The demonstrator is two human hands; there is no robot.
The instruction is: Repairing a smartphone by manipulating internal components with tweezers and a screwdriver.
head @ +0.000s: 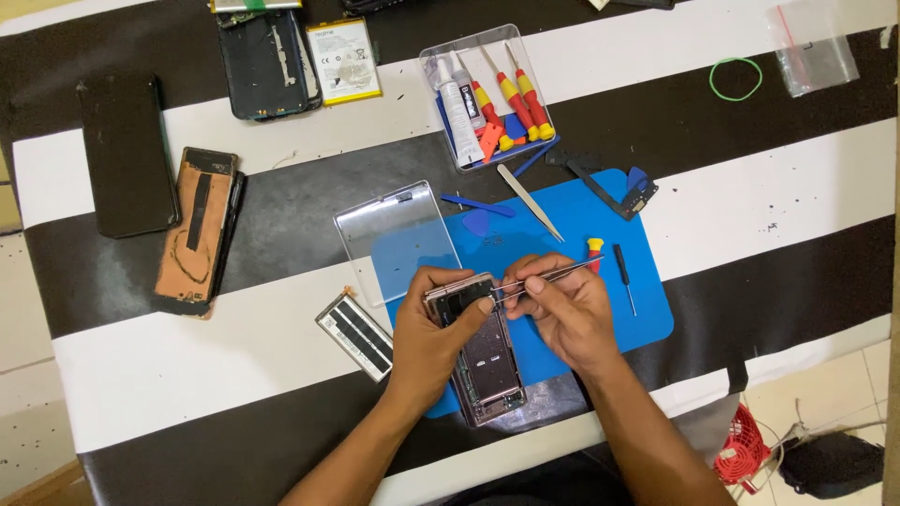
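Two hands at work: my left hand clasps the opened grey metal phone frame; my right hand pinches slim steel tweezers, which could slip and scratch components.

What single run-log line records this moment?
left hand: holds opened phone frame | right hand: thin metal tweezers at frame's top | beneath: blue rubber mat

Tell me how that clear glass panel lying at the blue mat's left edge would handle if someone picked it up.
The clear glass panel looks thin and flat, so probably light but fragile, apt to crack if flexed. Its glossy face suggests slippery handling. Lying flush, half on the blue mat and half on the striped table cover, its edge may be hard to lift.
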